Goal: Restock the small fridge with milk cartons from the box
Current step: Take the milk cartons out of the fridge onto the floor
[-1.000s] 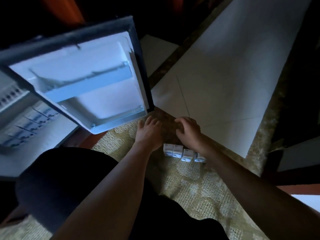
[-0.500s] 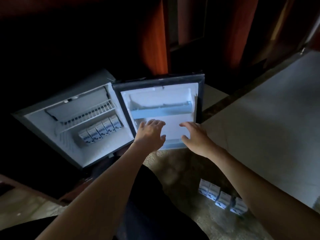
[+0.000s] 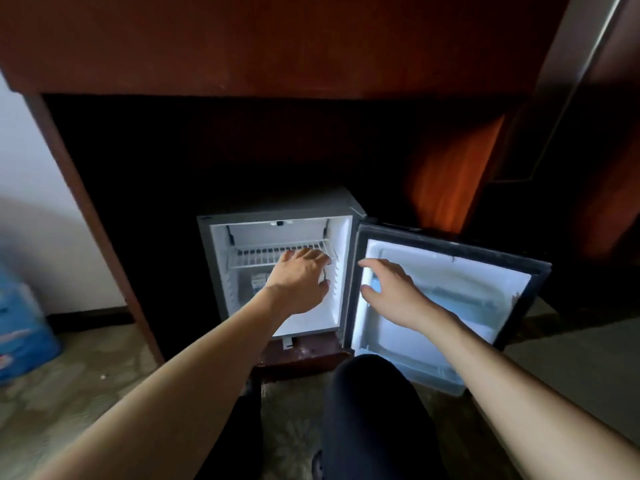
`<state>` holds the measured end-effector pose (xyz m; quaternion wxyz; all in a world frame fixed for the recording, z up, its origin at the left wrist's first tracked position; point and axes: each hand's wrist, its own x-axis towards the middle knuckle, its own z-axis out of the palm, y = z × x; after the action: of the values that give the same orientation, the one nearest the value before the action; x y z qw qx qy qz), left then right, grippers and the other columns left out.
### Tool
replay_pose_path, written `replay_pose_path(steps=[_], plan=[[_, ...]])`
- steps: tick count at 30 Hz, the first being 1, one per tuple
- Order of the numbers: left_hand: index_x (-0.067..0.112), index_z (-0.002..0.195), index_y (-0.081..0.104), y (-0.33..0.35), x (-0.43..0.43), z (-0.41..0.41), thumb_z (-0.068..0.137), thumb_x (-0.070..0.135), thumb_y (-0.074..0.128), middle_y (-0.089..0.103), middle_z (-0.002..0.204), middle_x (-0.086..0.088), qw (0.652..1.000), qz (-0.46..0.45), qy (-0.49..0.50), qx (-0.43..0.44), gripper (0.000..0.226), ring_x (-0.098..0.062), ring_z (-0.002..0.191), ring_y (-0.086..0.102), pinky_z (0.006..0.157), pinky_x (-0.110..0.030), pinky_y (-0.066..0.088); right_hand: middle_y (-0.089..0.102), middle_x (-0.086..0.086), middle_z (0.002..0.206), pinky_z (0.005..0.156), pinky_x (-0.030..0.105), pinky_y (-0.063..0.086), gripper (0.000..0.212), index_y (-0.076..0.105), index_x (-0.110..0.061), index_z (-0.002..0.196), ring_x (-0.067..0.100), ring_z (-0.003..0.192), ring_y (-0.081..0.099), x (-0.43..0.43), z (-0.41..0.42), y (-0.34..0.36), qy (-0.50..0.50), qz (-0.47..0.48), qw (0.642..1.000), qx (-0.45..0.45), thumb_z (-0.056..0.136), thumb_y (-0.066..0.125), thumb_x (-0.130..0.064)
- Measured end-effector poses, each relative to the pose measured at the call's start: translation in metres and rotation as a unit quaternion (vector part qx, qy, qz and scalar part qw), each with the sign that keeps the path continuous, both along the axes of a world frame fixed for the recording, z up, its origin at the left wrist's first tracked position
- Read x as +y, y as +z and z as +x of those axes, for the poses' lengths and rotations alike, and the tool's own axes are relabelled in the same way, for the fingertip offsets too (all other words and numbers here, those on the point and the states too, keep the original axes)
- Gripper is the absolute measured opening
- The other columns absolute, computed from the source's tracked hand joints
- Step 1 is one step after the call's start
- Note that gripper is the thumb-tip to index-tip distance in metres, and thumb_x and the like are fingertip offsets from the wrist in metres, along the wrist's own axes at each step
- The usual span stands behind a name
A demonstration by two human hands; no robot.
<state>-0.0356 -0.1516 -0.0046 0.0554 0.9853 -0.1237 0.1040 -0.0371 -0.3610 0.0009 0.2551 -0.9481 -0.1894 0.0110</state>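
The small fridge stands open under a wooden desk, lit inside. Its wire shelf is bare. Below the shelf I see a few milk cartons at the back, mostly hidden by my left hand. That hand hovers in front of the fridge opening with loosely bent fingers and holds nothing. My right hand is spread in front of the inner side of the open door, also empty. No box is in view.
The wooden desk overhangs the fridge, and its leg stands to the left. A blue package sits on the patterned rug at far left. My dark-trousered knee is in front of the door.
My view swung up from the cartons on the rug to the fridge. Both hands rose empty from beside those cartons to the fridge opening and door. The floor cartons are out of view.
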Motion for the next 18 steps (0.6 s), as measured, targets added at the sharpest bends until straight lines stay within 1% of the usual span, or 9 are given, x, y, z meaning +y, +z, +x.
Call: replay_pose_path(steps=[3, 6, 9, 11, 13, 16, 18], plan=[[0.023, 0.148, 0.04, -0.003, 0.027, 0.007, 0.099, 0.041, 0.048, 0.037, 0.156, 0.002, 1.0, 0.007, 0.018, 0.002, 0.053, -0.017, 0.146, 0.027, 0.119, -0.04, 0.016, 0.035, -0.004, 0.156, 0.116, 0.041, 0.028, 0.05, 0.038, -0.025, 0.148, 0.022, 0.142, 0.03, 0.029, 0.011, 0.005, 0.024, -0.033, 0.999, -0.006, 0.099, 0.049, -0.026], [0.022, 0.147, 0.041, -0.014, 0.048, 0.016, 0.099, 0.041, 0.048, 0.039, 0.154, 0.001, 1.0, 0.015, 0.023, 0.003, 0.052, -0.018, 0.145, 0.029, 0.119, -0.04, 0.017, 0.035, -0.004, 0.156, 0.114, 0.039, 0.031, 0.051, 0.038, -0.025, 0.148, 0.022, 0.139, 0.036, 0.054, 0.029, 0.002, 0.04, -0.04, 0.998, -0.001, 0.099, 0.049, -0.025], [0.021, 0.143, 0.047, -0.03, 0.069, 0.026, 0.098, 0.037, 0.049, 0.044, 0.151, 0.003, 1.0, 0.006, 0.027, -0.005, 0.047, -0.017, 0.142, 0.033, 0.119, -0.037, 0.019, 0.036, -0.002, 0.157, 0.116, 0.033, 0.028, 0.052, 0.038, -0.02, 0.15, 0.019, 0.144, 0.033, 0.074, 0.053, -0.01, 0.061, -0.035, 0.997, 0.012, 0.099, 0.05, -0.021], [0.021, 0.142, 0.048, -0.042, 0.084, 0.037, 0.098, 0.036, 0.049, 0.045, 0.151, 0.003, 0.999, 0.004, 0.039, 0.005, 0.046, -0.016, 0.142, 0.034, 0.118, -0.036, 0.021, 0.036, -0.001, 0.157, 0.115, 0.03, 0.029, 0.053, 0.037, -0.019, 0.15, 0.017, 0.144, 0.033, 0.086, 0.071, -0.023, 0.071, -0.032, 0.996, 0.035, 0.099, 0.05, -0.021], [0.021, 0.141, 0.048, -0.056, 0.099, 0.052, 0.098, 0.037, 0.049, 0.046, 0.15, 0.004, 0.998, 0.005, 0.052, 0.021, 0.046, -0.017, 0.14, 0.036, 0.117, -0.036, 0.023, 0.035, 0.0, 0.157, 0.115, 0.031, 0.031, 0.054, 0.036, -0.019, 0.151, 0.019, 0.143, 0.035, 0.097, 0.091, -0.038, 0.076, -0.04, 0.995, 0.05, 0.099, 0.05, -0.022], [0.023, 0.141, 0.048, -0.079, 0.115, 0.074, 0.098, 0.038, 0.048, 0.049, 0.147, 0.004, 0.996, -0.009, 0.08, 0.041, 0.045, -0.016, 0.137, 0.04, 0.115, -0.035, 0.026, 0.034, 0.002, 0.158, 0.115, 0.036, 0.034, 0.054, 0.035, -0.019, 0.151, 0.022, 0.141, 0.038, 0.113, 0.121, -0.063, 0.086, -0.057, 0.992, 0.066, 0.099, 0.051, -0.024], [0.024, 0.143, 0.047, -0.096, 0.121, 0.087, 0.099, 0.038, 0.047, 0.048, 0.148, 0.005, 0.994, -0.021, 0.093, 0.054, 0.047, -0.016, 0.138, 0.04, 0.115, -0.035, 0.027, 0.033, 0.004, 0.159, 0.116, 0.038, 0.032, 0.055, 0.034, -0.018, 0.151, 0.022, 0.142, 0.036, 0.121, 0.138, -0.081, 0.095, -0.071, 0.99, 0.074, 0.1, 0.05, -0.024]])
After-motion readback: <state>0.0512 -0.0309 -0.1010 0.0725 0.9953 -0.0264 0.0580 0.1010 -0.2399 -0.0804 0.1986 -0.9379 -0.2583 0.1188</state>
